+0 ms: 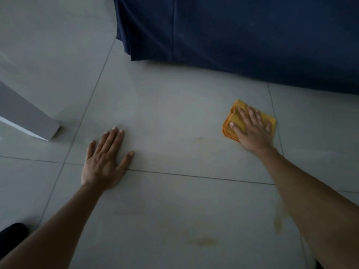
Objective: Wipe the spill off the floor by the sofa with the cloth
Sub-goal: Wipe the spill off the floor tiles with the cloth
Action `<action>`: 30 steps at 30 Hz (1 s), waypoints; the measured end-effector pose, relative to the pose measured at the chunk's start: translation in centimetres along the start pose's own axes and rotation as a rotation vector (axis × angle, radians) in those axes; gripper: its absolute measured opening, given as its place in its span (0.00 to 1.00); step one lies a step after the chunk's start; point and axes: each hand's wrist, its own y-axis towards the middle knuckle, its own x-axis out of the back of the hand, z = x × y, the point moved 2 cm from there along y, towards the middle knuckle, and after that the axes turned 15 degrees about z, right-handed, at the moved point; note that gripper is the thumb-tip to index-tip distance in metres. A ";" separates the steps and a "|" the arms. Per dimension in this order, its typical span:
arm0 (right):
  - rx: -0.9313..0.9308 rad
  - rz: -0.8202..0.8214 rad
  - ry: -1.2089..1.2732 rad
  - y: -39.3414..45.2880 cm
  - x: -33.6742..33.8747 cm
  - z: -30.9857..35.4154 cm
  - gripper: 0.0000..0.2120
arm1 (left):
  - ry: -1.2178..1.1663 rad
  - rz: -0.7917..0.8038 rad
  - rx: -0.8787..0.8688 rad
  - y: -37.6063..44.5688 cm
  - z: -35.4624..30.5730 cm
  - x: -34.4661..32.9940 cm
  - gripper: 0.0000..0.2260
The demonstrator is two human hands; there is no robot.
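A folded orange cloth (235, 115) lies flat on the grey tiled floor (171, 113), just in front of the dark blue sofa (252, 35). My right hand (252, 129) presses down on the cloth with fingers spread, covering most of it. My left hand (104, 158) rests palm down on the bare tile to the left, fingers apart, holding nothing. Faint yellowish spill marks (202, 242) show on the tile nearer to me, with another streak (278, 224) beside my right forearm.
A white furniture leg or panel (29, 121) angles in from the left edge. A dark shape (11, 232) sits at the bottom left corner. The sofa's fabric skirt reaches down to the floor along the top right.
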 end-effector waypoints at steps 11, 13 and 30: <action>-0.254 -0.048 0.135 -5.3 -2.1 -6.7 0.37 | -0.012 0.021 -0.018 -0.2 -0.1 0.0 0.33; -0.258 -0.049 0.147 -6.3 -2.9 -5.2 0.37 | -0.033 0.044 -0.015 -1.1 0.1 -0.1 0.33; 0.034 -0.074 0.054 -3.8 -4.6 16.0 0.35 | -0.003 0.047 -0.017 -6.9 2.4 -1.2 0.29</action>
